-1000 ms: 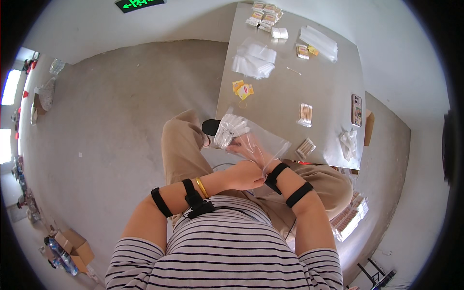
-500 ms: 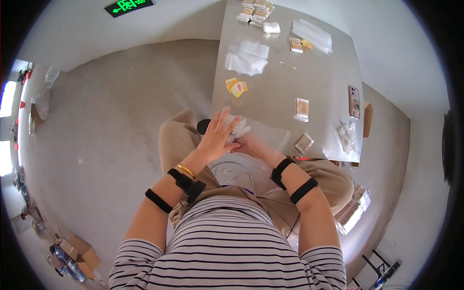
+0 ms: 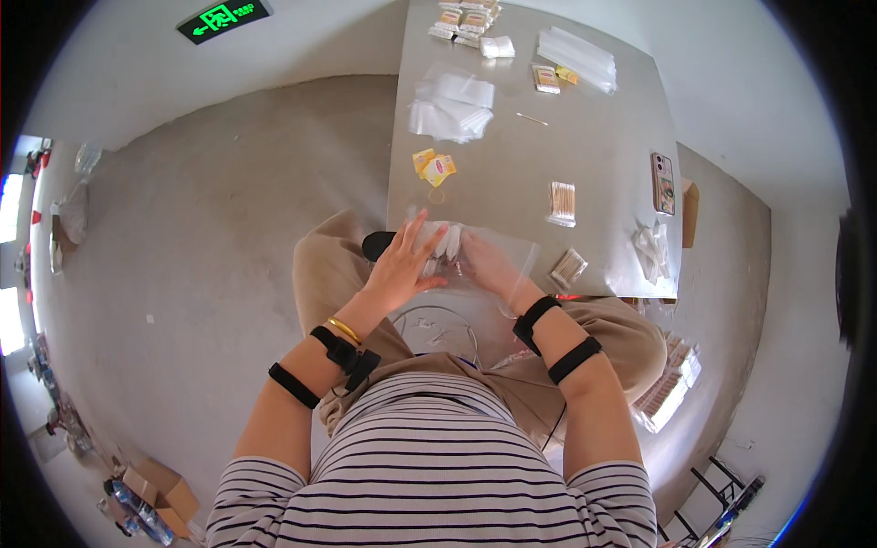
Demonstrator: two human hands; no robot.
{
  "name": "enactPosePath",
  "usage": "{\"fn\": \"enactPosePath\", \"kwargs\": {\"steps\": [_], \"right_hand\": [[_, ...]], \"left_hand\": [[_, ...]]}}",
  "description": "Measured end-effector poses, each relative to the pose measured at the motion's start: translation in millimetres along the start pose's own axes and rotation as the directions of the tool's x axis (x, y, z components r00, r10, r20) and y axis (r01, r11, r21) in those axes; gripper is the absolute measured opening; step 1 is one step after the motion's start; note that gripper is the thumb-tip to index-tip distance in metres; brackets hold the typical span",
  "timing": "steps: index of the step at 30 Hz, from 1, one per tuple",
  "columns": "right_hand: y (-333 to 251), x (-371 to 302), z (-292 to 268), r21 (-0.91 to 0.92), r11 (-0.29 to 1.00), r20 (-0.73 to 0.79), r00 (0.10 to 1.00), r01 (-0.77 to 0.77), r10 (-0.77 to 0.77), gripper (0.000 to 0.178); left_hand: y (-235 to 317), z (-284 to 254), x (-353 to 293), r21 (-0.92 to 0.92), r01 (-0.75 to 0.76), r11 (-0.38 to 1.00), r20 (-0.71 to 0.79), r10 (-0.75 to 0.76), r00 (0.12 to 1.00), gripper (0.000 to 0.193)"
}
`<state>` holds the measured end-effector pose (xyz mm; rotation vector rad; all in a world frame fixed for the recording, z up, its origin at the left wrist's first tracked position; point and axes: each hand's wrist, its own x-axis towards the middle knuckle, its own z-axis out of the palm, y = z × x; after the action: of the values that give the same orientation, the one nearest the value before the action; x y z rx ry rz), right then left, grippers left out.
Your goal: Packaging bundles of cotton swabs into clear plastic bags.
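At the table's near edge, a clear plastic bag (image 3: 513, 262) lies across both my hands. My left hand (image 3: 400, 262) rests against the bag's left side, fingers stretched and apart. My right hand (image 3: 489, 265) shows through the film and looks to be inside the bag; its fingertips are beside a white bundle (image 3: 448, 241). Whether those fingers grip the bundle is hidden. Right of the bag lies a small pack of cotton swabs (image 3: 568, 268), with another swab pack (image 3: 563, 203) farther up. Yellow cards (image 3: 435, 168) and a thin ring (image 3: 437, 195) lie beyond my left hand.
On the metal table (image 3: 512, 164) are flat clear bags (image 3: 452, 107), long clear sleeves (image 3: 579, 59), stacked swab packs (image 3: 468, 18), a loose swab (image 3: 532, 119), a phone (image 3: 663, 184) and crumpled plastic (image 3: 651, 251). A clear container (image 3: 434, 333) sits between my legs.
My right hand, blurred earlier, is now sharper and slightly farther from me, and the bag is spread wider around it. The view has shifted a little, moving the table leftward and up.
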<state>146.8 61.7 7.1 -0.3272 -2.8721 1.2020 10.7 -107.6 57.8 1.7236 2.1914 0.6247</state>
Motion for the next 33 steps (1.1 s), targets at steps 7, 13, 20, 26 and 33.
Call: {"fn": "enactPosePath", "kwargs": {"steps": [7, 13, 20, 26, 33], "right_hand": [[-11.3, 6.0, -16.4, -0.071, 0.994, 0.012, 0.996, -0.087, 0.088, 0.042], [1.9, 6.1, 0.1, -0.154, 0.980, -0.049, 0.992, -0.125, 0.119, 0.045], [17.8, 10.6, 15.6, -0.164, 0.981, -0.105, 0.991, -0.101, 0.084, 0.041], [20.5, 11.1, 18.8, -0.195, 0.968, -0.053, 0.987, -0.157, 0.150, 0.030], [17.4, 7.5, -3.3, 0.506, 0.770, 0.498, 0.861, -0.389, 0.108, 0.026]], "left_hand": [[13.0, -4.5, 2.1, -0.049, 0.152, 0.987, 0.041, -0.151, 0.988, 0.089], [12.4, -20.0, 10.4, 0.184, -0.014, 0.983, 0.008, 0.012, 1.000, 0.084], [-9.3, -23.2, 30.1, 0.160, -0.404, 0.901, 0.253, 0.359, 0.899, 0.080], [-10.4, -20.4, 33.3, 0.150, -0.418, 0.896, 0.250, 0.374, 0.893, 0.078], [-11.3, -22.9, 33.8, 0.080, -0.385, 0.919, 0.268, 0.352, 0.897, 0.083]]}}
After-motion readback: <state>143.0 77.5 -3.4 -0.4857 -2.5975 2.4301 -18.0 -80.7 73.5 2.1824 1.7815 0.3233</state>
